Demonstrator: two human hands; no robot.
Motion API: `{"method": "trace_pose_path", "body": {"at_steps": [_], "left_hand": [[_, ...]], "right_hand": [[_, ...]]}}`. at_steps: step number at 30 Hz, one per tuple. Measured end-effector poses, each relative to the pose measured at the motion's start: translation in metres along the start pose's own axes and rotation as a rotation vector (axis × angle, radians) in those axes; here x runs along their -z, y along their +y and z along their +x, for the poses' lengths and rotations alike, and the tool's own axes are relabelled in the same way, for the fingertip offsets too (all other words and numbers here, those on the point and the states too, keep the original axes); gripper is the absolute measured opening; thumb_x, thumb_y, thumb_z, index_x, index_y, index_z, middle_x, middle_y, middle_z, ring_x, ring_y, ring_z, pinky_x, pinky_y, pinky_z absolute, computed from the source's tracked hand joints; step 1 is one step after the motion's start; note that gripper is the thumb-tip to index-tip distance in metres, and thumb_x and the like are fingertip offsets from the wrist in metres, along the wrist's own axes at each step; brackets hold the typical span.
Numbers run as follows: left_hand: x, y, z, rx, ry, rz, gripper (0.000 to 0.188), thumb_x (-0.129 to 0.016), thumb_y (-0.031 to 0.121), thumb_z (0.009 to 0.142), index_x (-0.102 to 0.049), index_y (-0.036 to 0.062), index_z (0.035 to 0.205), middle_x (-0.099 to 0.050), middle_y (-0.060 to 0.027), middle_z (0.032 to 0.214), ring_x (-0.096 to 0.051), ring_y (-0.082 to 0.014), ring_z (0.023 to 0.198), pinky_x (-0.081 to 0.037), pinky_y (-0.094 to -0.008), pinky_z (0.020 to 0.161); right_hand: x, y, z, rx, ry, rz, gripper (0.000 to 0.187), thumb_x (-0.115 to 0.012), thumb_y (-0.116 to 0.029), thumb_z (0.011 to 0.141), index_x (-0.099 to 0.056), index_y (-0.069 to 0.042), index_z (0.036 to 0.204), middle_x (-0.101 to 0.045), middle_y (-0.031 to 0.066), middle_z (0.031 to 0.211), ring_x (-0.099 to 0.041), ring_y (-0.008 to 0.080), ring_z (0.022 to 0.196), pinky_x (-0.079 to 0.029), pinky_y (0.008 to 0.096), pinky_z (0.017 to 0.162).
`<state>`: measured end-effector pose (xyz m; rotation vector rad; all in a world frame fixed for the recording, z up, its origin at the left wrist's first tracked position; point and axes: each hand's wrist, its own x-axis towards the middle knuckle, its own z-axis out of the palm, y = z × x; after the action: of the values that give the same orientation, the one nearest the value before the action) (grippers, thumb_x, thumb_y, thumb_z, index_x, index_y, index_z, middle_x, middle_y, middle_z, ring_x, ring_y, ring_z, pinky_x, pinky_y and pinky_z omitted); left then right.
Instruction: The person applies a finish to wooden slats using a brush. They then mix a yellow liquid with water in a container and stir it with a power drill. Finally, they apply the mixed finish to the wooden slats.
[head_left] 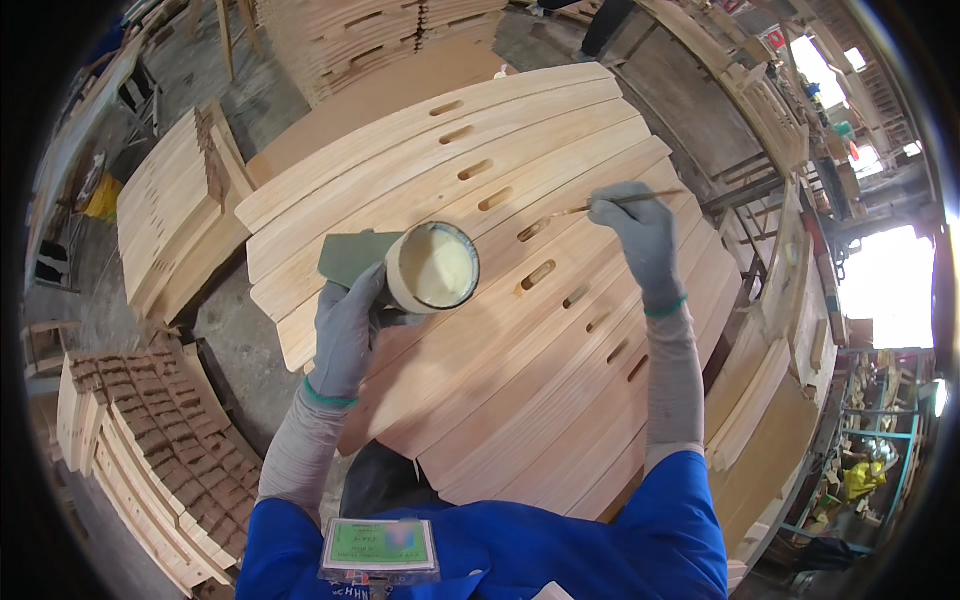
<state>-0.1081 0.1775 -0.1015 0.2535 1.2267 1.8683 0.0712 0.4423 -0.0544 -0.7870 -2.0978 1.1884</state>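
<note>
My left hand (345, 340), in a grey glove, grips a round cup (398, 272) with a pale cream liquid (442, 268) inside. A flat dark green piece (352, 255) sticks out beside the cup at the same hand; whether my fingers pinch it is hidden. My gloved right hand (637, 238) is closed around a thin brush (572, 211), its tip over one of the slots (534, 229). Below both hands lie long pale wooden boards (520, 400) side by side, each with a rounded slot cut through its middle part.
Stacks of slotted boards stand at the left (170, 220) and at the far side (350, 40). At the lower left is a pile of curved wooden parts (170, 440). More planks (750, 400) lean along the right. A metal rack (880, 440) stands beyond them.
</note>
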Motion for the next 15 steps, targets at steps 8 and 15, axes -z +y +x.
{"method": "trace_pose_path", "body": {"at_steps": [8, 15], "left_hand": [[-0.016, 0.005, -0.012, -0.114, -0.012, 0.031, 0.036, -0.047, 0.016, 0.096, -0.045, -0.0061, 0.124, -0.061, -0.0153, 0.108, -0.066, -0.0213, 0.085, -0.06, -0.0313, 0.063], [-0.01, -0.001, -0.013, -0.098, 0.016, 0.025, 0.035, -0.047, 0.015, 0.096, -0.045, -0.006, 0.124, -0.061, -0.015, 0.108, -0.067, -0.021, 0.086, -0.061, -0.0314, 0.063]], "right_hand": [[-0.032, -0.082, -0.067, 0.065, -0.218, 0.212, 0.011, -0.067, 0.001, 0.082, -0.061, 0.001, 0.09, -0.068, 0.0076, 0.085, -0.064, 0.0118, 0.08, -0.053, 0.025, 0.072], [-0.049, -0.077, -0.068, -0.316, 0.013, 0.871, 0.011, -0.055, -0.006, 0.092, -0.056, 0.003, 0.097, -0.064, 0.0168, 0.09, -0.066, 0.0216, 0.085, -0.056, 0.0316, 0.075]]}}
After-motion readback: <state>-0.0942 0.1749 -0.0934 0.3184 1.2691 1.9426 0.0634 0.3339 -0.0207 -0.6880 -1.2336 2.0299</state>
